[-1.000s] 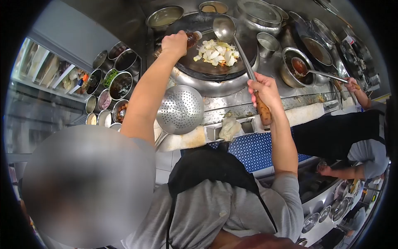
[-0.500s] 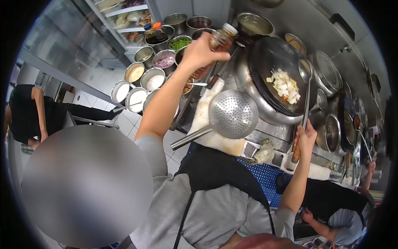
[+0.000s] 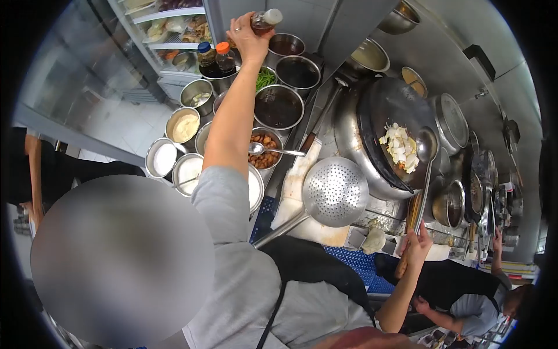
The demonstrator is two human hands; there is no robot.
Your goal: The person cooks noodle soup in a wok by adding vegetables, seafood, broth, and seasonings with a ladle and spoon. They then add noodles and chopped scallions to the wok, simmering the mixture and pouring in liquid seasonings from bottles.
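My left hand is closed around a clear bottle with a white cap and reddish-brown liquid, above the metal seasoning pots. My right hand grips the long handle of a ladle. The ladle's bowl rests at the right side of the dark wok. Inside the wok lie pale chopped pieces with some orange bits among them. A perforated strainer lies between my arms, its handle pointing toward my body.
Metal pots hold dark liquid, brown chunks with a spoon on top, and white powder. Two capped bottles stand in a pot near the fridge shelves. Co-workers stand on both sides.
My left hand has carried the bottle up and left, away from the wok, to over the far pots. My right hand has shifted slightly down, still holding the ladle.
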